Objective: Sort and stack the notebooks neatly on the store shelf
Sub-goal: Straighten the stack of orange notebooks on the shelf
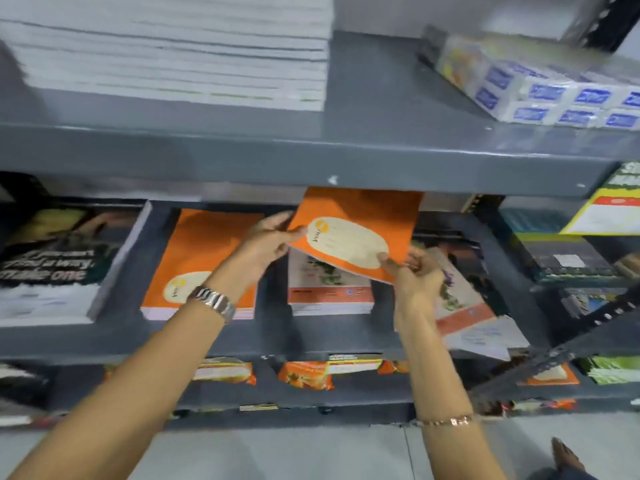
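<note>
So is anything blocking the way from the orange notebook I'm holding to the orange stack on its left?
Nothing visible blocks it. The orange notebook only has to clear your left hand to reach the orange stack, whose top is bare.

A dark grey metal shelving unit (363, 157) fills the view, its perforated black upright (554, 362) slanting across its lower right, with a pale wall (377, 12) behind its top tier and light grey floor tiles (294, 452) below it.
</note>
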The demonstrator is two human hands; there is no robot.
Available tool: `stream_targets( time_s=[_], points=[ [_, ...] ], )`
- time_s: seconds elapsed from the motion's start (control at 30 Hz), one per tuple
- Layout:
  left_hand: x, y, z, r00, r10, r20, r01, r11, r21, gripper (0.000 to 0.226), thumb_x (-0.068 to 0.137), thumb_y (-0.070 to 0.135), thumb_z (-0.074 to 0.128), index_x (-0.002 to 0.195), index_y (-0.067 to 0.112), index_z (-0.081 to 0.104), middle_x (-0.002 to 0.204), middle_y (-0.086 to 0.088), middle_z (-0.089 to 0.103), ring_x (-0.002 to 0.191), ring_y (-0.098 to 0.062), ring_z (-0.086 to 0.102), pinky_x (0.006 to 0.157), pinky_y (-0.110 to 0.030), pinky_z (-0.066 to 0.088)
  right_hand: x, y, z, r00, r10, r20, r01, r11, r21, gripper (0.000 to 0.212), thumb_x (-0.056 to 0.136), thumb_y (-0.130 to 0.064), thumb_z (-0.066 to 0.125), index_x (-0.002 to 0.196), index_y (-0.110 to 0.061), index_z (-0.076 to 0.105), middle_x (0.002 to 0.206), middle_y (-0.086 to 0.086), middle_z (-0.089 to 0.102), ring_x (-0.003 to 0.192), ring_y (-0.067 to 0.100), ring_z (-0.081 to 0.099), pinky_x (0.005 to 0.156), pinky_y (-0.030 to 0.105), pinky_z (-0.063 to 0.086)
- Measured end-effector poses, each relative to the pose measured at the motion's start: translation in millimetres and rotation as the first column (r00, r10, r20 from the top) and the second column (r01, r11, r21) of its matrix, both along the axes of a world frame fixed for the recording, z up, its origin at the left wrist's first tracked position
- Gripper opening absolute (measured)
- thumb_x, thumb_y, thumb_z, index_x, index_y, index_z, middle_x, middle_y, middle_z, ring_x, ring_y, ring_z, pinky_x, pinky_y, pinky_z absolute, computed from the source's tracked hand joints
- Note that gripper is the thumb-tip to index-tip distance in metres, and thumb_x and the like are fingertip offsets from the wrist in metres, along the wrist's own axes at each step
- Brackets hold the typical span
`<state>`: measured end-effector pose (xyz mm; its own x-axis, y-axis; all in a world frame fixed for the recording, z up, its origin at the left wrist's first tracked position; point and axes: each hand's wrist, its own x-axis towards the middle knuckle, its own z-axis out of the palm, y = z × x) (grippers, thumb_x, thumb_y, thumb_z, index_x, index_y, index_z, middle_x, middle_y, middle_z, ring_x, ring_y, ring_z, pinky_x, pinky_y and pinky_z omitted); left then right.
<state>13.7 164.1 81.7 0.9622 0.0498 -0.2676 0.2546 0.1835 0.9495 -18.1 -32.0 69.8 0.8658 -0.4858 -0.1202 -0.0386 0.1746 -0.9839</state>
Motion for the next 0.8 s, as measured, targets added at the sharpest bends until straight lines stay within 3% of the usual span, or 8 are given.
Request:
stream_targets(
  time_s=[0.07,0.13,0.23,0.33,0.4,0.5,0.67,0.8],
  points=[
    [-16,55,-5,0.991,0.137,0.003,-0.137,0.990,0.024,0.045,0.079,-0.001,0.062,0.120,0.016,0.056,0.059,0.022,0.069,0.054,0.010,0.057,0.058,-0.010,0.035,12,50,-2,0.992,0.126,0.023,-0.126,0.992,-0.020,0.042,0.066,0.017,0.070,0.067,-0.021,0.051,0.064,-0.004,0.056,0.047,-0.007,0.057,0.057,0.012,0.050],
    [-34,102,-15,0.965,0.262,-0.003,-0.261,0.963,0.063,0.044,0.078,0.001,0.064,0.119,0.016,0.057,0.072,0.017,0.070,0.063,0.007,0.056,0.057,-0.008,0.038,20,95,-9,0.972,0.236,0.001,-0.235,0.969,-0.070,0.042,0.065,0.014,0.073,0.065,-0.021,0.049,0.063,-0.004,0.055,0.049,-0.006,0.055,0.056,0.012,0.046],
    [-58,154,-34,0.914,0.405,-0.026,-0.397,0.904,0.160,0.043,0.077,0.004,0.067,0.118,0.013,0.059,0.101,0.001,0.064,0.080,-0.005,0.056,0.063,-0.014,0.042,27,153,-30,0.928,0.364,-0.083,-0.373,0.907,-0.196,0.028,0.066,0.001,0.078,0.069,-0.016,0.056,0.077,0.005,0.067,0.066,0.011,0.060,0.063,0.015,0.048],
    [-71,188,-60,0.869,0.493,-0.046,-0.463,0.842,0.278,0.046,0.074,0.005,0.071,0.118,0.007,0.059,0.110,-0.001,0.061,0.092,-0.016,0.059,0.078,-0.024,0.047,27,193,-52,0.889,0.404,-0.214,-0.452,0.848,-0.276,0.026,0.069,-0.008,0.078,0.090,-0.006,0.064,0.094,0.013,0.072,0.082,0.024,0.066,0.081,0.032,0.054],
    [-75,195,-80,0.872,0.489,-0.031,-0.451,0.825,0.341,0.046,0.072,0.006,0.072,0.116,0.000,0.059,0.116,-0.011,0.063,0.098,-0.019,0.060,0.089,-0.024,0.048,25,202,-66,0.877,0.394,-0.274,-0.471,0.818,-0.330,0.025,0.070,-0.012,0.078,0.091,-0.007,0.066,0.095,0.013,0.073,0.085,0.026,0.067,0.076,0.030,0.052],
    [-81,195,-99,0.886,0.457,0.082,-0.442,0.777,0.449,0.041,0.072,0.010,0.074,0.111,0.001,0.064,0.103,-0.009,0.066,0.091,-0.016,0.058,0.064,0.004,0.042,16,204,-83,0.852,0.356,-0.383,-0.506,0.747,-0.431,0.029,0.073,-0.021,0.076,0.096,-0.007,0.067,0.100,0.014,0.073,0.091,0.030,0.068,0.070,0.026,0.047],
    [-77,201,-108,0.903,0.402,0.150,-0.420,0.758,0.500,0.045,0.072,0.012,0.074,0.115,0.002,0.061,0.101,-0.002,0.061,0.087,-0.012,0.056,0.059,0.005,0.039,11,203,-89,0.837,0.323,-0.442,-0.536,0.649,-0.540,0.045,0.075,-0.034,0.073,0.107,-0.010,0.052,0.112,0.011,0.064,0.097,0.030,0.064,0.073,0.032,0.049],
    [-75,206,-113,0.924,0.374,0.084,-0.363,0.784,0.504,0.048,0.073,0.018,0.074,0.118,0.008,0.060,0.102,-0.002,0.065,0.080,-0.007,0.056,0.059,0.005,0.038,6,202,-86,0.846,0.290,-0.448,-0.507,0.699,-0.504,0.045,0.073,-0.031,0.076,0.106,-0.010,0.053,0.108,0.010,0.067,0.096,0.030,0.065,0.067,0.028,0.044]
  ],
)
